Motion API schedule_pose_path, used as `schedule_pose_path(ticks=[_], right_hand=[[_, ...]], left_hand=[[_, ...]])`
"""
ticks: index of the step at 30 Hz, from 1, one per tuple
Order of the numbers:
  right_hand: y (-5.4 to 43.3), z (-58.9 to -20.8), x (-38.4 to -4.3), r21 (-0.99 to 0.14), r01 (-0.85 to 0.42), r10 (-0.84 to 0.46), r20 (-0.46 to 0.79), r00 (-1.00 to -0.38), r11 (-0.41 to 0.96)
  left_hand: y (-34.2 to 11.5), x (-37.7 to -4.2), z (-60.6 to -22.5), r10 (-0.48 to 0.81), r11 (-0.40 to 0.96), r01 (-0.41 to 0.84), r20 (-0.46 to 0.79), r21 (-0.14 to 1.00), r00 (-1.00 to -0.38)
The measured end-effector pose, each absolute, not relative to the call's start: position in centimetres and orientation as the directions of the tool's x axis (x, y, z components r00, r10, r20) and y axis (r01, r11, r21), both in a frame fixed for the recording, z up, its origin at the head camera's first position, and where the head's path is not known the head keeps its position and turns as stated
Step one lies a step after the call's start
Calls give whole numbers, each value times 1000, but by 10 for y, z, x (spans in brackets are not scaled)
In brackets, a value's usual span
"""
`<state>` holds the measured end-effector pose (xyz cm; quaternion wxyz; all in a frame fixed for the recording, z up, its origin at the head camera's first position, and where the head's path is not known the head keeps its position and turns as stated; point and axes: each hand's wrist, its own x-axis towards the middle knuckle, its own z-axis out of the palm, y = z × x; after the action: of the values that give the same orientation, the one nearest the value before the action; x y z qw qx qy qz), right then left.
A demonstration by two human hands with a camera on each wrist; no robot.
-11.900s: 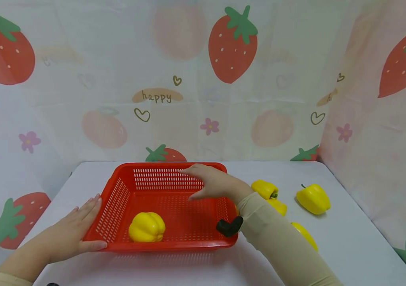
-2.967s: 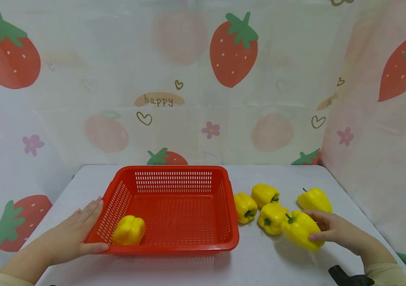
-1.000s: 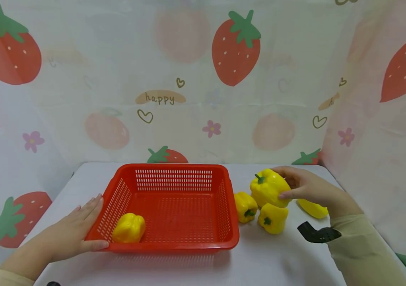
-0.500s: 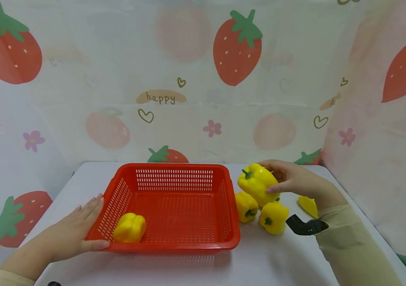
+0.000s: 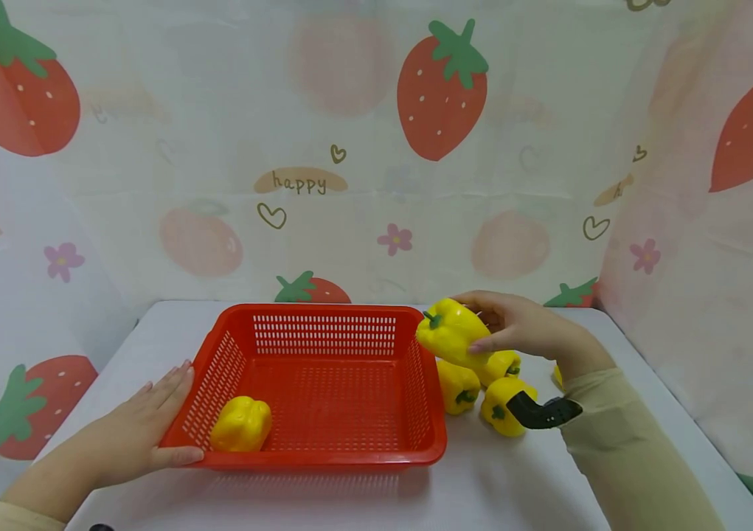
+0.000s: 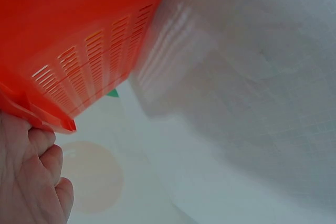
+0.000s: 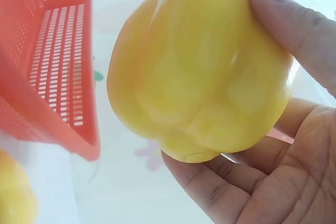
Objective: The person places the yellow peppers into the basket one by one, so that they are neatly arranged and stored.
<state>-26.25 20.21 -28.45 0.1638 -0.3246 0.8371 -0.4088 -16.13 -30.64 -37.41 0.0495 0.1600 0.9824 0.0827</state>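
While the strawberry-print backdrop [image 5: 376, 147] fills pretty much everything behind and to the sides, the white table [image 5: 482, 487] takes up the bottom of the head view, and on it sits a red basket [image 5: 323, 461] with slotted walls, a bit left of center. One yellow pepper [image 5: 240, 424] is lying inside it, tucked into the near left corner. Left hand [image 5: 130, 435] is laid flat against the basket's near left corner, fingers straight along the outside wall and thumb along the front rim, so it's just pressing, not really gripping; the left wrist view only shows the palm side right under that corner, so not much more to say there. Right hand [image 5: 515, 328] is up off the table and wrapped around a second pepper [image 5: 450, 341], thumb on the near side and fingers curled over the far side, stem pointing left. That held pepper is in the air right at the basket's far right corner, just about over the rim, not inside. The right wrist view shows it seated in the palm with the basket wall just beside it. Below the hand, a little cluster of three more peppers [image 5: 457, 385] sits on the table just right of the basket, and a black strap [image 5: 538, 411] is on the right wrist.
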Motion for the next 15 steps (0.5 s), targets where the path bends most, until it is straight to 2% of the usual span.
schedule_pose_path(ticks=[15], right_hand=[[168,-289,-267,-798,-414,-713,-27,-701,437]], left_hand=[[-305,-161,-372,327,935,311,-72,172,-942]])
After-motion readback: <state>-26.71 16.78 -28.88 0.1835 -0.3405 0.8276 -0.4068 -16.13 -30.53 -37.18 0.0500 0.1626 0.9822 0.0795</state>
